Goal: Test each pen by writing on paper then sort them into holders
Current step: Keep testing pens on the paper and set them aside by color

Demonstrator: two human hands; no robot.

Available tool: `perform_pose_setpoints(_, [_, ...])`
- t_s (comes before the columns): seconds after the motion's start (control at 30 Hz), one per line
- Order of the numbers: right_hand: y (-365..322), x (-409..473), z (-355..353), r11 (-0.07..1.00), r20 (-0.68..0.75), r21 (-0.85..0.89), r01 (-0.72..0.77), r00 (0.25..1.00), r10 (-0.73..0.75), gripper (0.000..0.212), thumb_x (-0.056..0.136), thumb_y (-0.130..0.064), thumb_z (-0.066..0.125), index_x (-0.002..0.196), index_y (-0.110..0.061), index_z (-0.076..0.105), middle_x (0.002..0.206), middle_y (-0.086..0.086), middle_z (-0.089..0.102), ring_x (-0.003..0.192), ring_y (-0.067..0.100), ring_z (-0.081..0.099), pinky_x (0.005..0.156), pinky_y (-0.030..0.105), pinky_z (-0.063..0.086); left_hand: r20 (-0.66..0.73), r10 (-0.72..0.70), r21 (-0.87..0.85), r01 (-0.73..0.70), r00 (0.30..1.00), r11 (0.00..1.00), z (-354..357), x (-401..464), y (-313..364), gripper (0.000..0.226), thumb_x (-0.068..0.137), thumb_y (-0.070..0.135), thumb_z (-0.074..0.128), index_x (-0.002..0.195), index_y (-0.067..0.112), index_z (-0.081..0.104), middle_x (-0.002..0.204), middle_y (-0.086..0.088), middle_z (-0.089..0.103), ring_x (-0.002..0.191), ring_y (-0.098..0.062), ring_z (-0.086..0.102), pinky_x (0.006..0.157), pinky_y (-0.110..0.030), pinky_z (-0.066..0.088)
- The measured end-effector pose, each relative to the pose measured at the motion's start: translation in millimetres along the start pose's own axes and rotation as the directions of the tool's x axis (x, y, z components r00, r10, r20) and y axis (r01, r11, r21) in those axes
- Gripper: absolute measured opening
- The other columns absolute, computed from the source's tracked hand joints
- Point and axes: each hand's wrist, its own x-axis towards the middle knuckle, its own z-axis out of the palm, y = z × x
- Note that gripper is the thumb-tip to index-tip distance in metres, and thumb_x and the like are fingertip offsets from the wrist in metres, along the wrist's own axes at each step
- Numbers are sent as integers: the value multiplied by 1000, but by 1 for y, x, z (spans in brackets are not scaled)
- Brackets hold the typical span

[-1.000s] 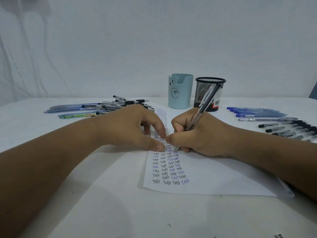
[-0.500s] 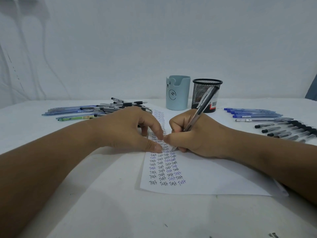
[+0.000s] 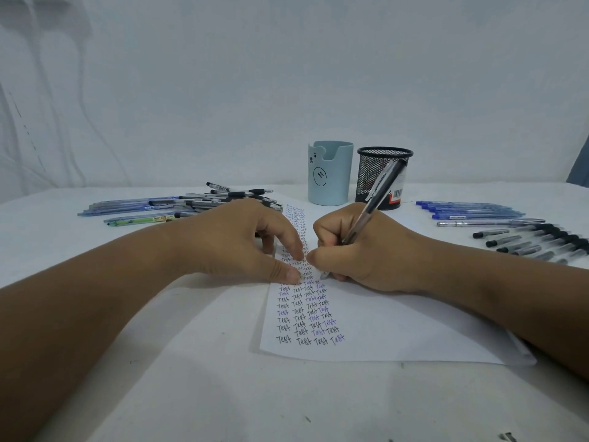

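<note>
The right hand (image 3: pixel 366 250) grips the pen (image 3: pixel 371 207) in curled fingers, its tip on the paper (image 3: pixel 398 330) beside the columns of "Test", while the left hand (image 3: pixel 242 244) presses the sheet flat with thumb and fingertips. Light, even strokes with the sheet pinned should, I judge, give a clean test word. The pen's long axis slants from its tip, low and toward the writer, up and away to the right, its top end before the mesh holder (image 3: pixel 369 173), though the fist partly hides the tip.

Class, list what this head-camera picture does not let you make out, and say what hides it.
- Inside of the blue holder and mesh holder: hidden by their walls.
- Writing under the left hand: covered.
- Pen tip touching the paper: masked by the right hand.
- Far writing: too small.
</note>
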Motion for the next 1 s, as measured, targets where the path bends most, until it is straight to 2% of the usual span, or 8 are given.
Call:
perform_pose_setpoints(0.23, [-1,0,0,1000,15,3,11,1000,-11,43,85,2,67,53,-12,41,49,5,49,45,9,42,47,19,35,12,3,4,-3,1000,1000,-1,-1,0,28,69,52,86,93,42,77,109,17,71,89,-7,63,76,-22,42])
perform_pose_setpoints(0.37, [-1,0,0,1000,15,7,9,1000,-9,42,85,4,65,54,-10,39,48,7,49,42,8,41,46,17,34,22,12,4,-12,1000,1000,0,1,-3,43,58,70,77,94,48,75,109,13,71,94,-8,64,77,-25,45])
perform_pose_setpoints(0.47, [1,1,0,1000,0,-9,22,1000,-22,41,85,2,65,54,-10,41,48,6,51,44,8,43,48,18,36,18,15,2,-15,1000,1000,0,1,-5,46,54,74,72,93,49,74,109,14,71,93,-7,64,76,-24,44])
perform_pose_setpoints(0.6, [2,2,0,998,-21,-32,46,999,-46,39,84,2,65,55,-7,41,51,9,48,48,12,44,50,23,37,13,18,13,-18,1000,1000,0,2,-5,44,55,72,73,93,49,75,109,16,70,92,-5,64,75,-23,44])
perform_pose_setpoints(0.67, [1,2,-1,999,-5,-23,38,999,-38,40,84,4,64,54,-9,39,50,9,46,45,11,44,48,21,36,9,14,20,-14,1000,1000,0,2,-5,41,57,70,76,93,49,74,109,17,70,92,-5,64,75,-22,44])
perform_pose_setpoints(0.73, [2,2,-1,1000,4,5,22,1000,-22,43,85,6,63,54,-10,37,48,10,44,42,8,44,46,18,34,4,13,19,-13,1000,1000,0,1,-4,32,65,61,84,93,47,75,109,17,71,90,-5,63,75,-22,43])
perform_pose_setpoints(0.83, [3,2,0,1000,-6,2,21,1000,-21,43,86,4,63,54,-11,37,49,11,46,43,9,44,47,19,35,-4,16,19,-16,1000,1000,0,1,-3,25,69,51,86,92,44,76,109,17,71,89,-5,63,74,-20,42])
perform_pose_setpoints(1.0, [3,3,0,998,-10,-36,49,999,-50,38,82,3,63,55,-9,38,51,10,43,48,14,41,49,24,34,6,-3,11,3,1000,1000,0,0,-2,38,61,66,81,93,48,75,109,15,70,91,-6,63,75,-23,43])
